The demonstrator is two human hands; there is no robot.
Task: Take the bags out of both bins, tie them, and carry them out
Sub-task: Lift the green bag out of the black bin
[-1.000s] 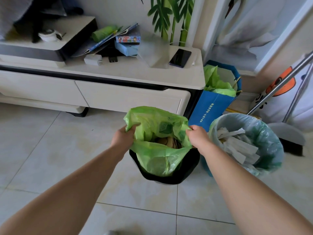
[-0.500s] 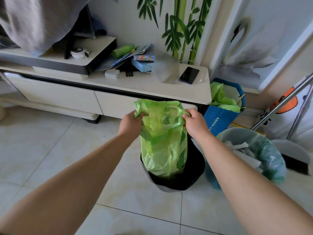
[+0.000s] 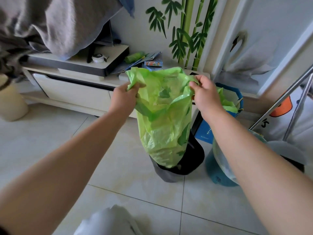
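My left hand [image 3: 124,97] and right hand [image 3: 205,95] grip the top edge of a green bag [image 3: 162,126], its bottom hanging at the mouth of a black bin [image 3: 191,160]; a blue bin [image 3: 218,177] stands just beside it.

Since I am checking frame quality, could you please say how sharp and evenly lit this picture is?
Head view: soft, even light, no harsh glare; green bag, left hand and right hand fairly sharp; wide-angle stretch toward the edges; pale shape at the bottom edge blurred.
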